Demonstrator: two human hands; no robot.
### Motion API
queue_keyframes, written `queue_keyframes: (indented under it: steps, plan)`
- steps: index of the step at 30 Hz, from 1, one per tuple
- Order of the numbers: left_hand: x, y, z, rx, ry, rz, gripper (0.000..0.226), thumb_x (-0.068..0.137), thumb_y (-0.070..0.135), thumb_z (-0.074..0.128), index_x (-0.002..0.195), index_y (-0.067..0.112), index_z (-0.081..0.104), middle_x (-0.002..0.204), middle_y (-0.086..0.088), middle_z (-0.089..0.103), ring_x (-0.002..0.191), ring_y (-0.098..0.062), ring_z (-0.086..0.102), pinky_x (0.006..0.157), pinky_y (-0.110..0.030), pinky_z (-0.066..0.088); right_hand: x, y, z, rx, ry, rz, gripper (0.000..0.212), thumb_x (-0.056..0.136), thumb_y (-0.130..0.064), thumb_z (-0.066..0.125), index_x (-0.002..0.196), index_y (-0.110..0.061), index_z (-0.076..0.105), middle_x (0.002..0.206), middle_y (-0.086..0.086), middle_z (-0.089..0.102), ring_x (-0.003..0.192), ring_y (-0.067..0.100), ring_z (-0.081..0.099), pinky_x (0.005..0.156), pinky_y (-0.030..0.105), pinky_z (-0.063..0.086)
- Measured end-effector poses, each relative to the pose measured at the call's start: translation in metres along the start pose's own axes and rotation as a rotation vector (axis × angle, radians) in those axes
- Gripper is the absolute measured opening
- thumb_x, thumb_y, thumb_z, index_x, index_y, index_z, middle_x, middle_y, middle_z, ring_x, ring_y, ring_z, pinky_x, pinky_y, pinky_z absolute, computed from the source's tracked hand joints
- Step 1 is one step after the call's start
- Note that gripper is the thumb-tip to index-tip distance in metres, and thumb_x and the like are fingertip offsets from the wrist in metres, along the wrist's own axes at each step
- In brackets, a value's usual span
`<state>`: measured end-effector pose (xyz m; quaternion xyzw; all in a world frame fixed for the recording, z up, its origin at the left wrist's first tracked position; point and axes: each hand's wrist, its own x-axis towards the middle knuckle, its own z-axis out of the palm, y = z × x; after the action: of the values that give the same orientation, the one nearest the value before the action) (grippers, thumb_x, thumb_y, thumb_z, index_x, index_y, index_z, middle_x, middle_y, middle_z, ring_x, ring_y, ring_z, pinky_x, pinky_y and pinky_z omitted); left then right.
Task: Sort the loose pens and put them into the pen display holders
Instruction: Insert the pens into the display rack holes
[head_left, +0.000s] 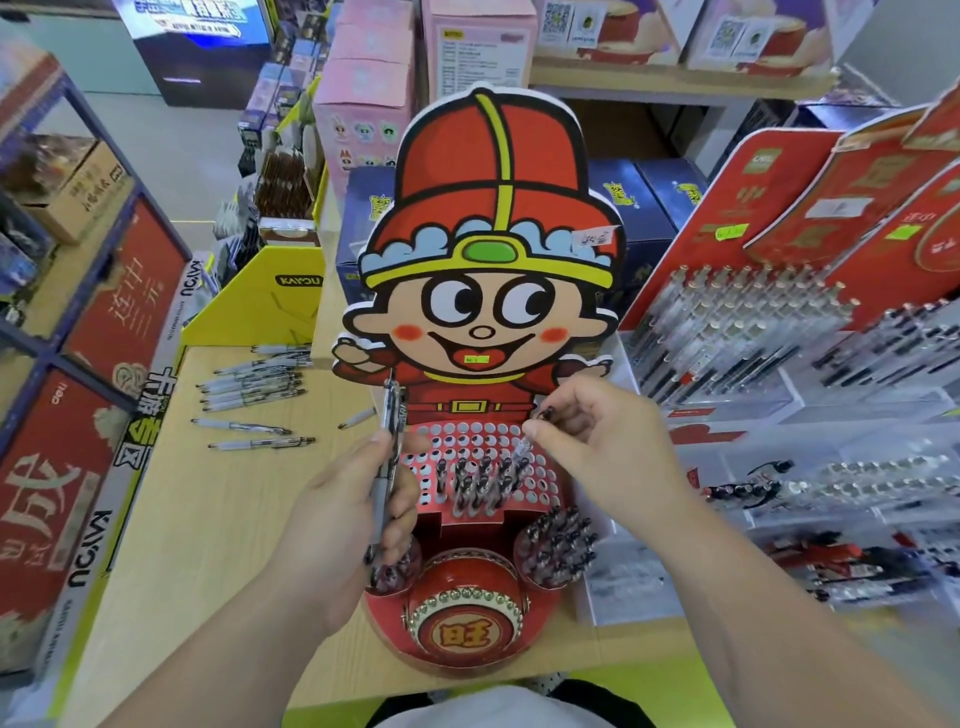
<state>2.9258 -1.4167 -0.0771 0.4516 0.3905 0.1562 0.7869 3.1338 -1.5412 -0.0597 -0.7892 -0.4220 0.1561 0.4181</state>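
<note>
A red cartoon-figure pen display holder (485, 618) stands on the wooden table in front of me. Its holed red panel (540, 475) carries several upright pens in the middle rows. My left hand (343, 525) grips a small bundle of pens (388, 457), held upright beside the panel's left edge. My right hand (602, 441) pinches one clear pen (521, 451) and holds its tip over the holes on the panel's right side. Two round cups at the base, the left (392, 571) and the right (558, 551), hold more pens. Several loose pens (254, 389) lie on the table to the left.
A yellow display box (270, 296) stands behind the loose pens. Clear acrylic trays of pens (753, 343) fill the right side, backed by red cardboard signs. Boxes and shelves stand behind the figure. A red and white carton (78, 493) borders the table's left edge.
</note>
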Motion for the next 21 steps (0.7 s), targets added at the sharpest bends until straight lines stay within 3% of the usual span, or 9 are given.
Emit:
queue_keyframes:
  steps: [4, 7, 13, 16, 21]
  plan:
    - [0.001, 0.0, 0.002, 0.02, 0.009, 0.003, 0.042, 0.107, 0.045, 0.04, 0.107, 0.02, 0.074, 0.065, -0.004, 0.042, 0.046, -0.015, 0.034, 0.042, -0.029, 0.03, 0.003, 0.002, 0.007, -0.057, -0.023, 0.03, 0.028, 0.076, -0.032, 0.086, 0.068, -0.031, 0.059, 0.067, -0.015, 0.063, 0.063, 0.003, 0.06, 0.055, 0.013, 0.045]
    - [0.002, -0.001, 0.003, 0.043, 0.019, 0.011, 0.042, 0.107, 0.045, 0.039, 0.107, 0.022, 0.074, 0.066, -0.004, 0.041, 0.047, -0.016, 0.033, 0.046, -0.03, 0.026, 0.005, 0.003, 0.011, -0.029, -0.059, 0.077, 0.026, 0.074, -0.036, 0.087, 0.069, -0.03, 0.062, 0.064, -0.011, 0.063, 0.06, 0.002, 0.057, 0.056, 0.013, 0.043]
    - [0.002, -0.002, 0.003, 0.038, 0.025, 0.009, 0.041, 0.107, 0.045, 0.04, 0.106, 0.022, 0.074, 0.065, -0.003, 0.042, 0.046, -0.015, 0.034, 0.043, -0.029, 0.028, 0.016, 0.001, 0.012, 0.066, -0.222, 0.208, 0.014, 0.084, -0.039, 0.078, 0.076, -0.029, 0.073, 0.061, -0.01, 0.065, 0.055, 0.001, 0.058, 0.059, 0.033, 0.052]
    - [0.002, -0.003, 0.002, 0.035, 0.014, 0.016, 0.041, 0.107, 0.045, 0.04, 0.108, 0.021, 0.074, 0.066, -0.004, 0.042, 0.047, -0.015, 0.034, 0.043, -0.029, 0.029, 0.016, 0.0, 0.009, 0.157, -0.28, 0.261, 0.012, 0.087, -0.038, 0.076, 0.081, -0.027, 0.074, 0.068, 0.004, 0.069, 0.059, 0.01, 0.063, 0.065, 0.042, 0.058]
    - [0.0, -0.003, -0.001, 0.023, -0.003, 0.038, 0.04, 0.107, 0.044, 0.04, 0.107, 0.022, 0.074, 0.066, -0.004, 0.043, 0.047, -0.015, 0.035, 0.045, -0.029, 0.029, 0.014, 0.004, -0.002, 0.082, -0.354, 0.197, 0.009, 0.092, -0.034, 0.069, 0.097, -0.036, 0.077, 0.08, -0.003, 0.073, 0.074, 0.011, 0.068, 0.07, 0.032, 0.058]
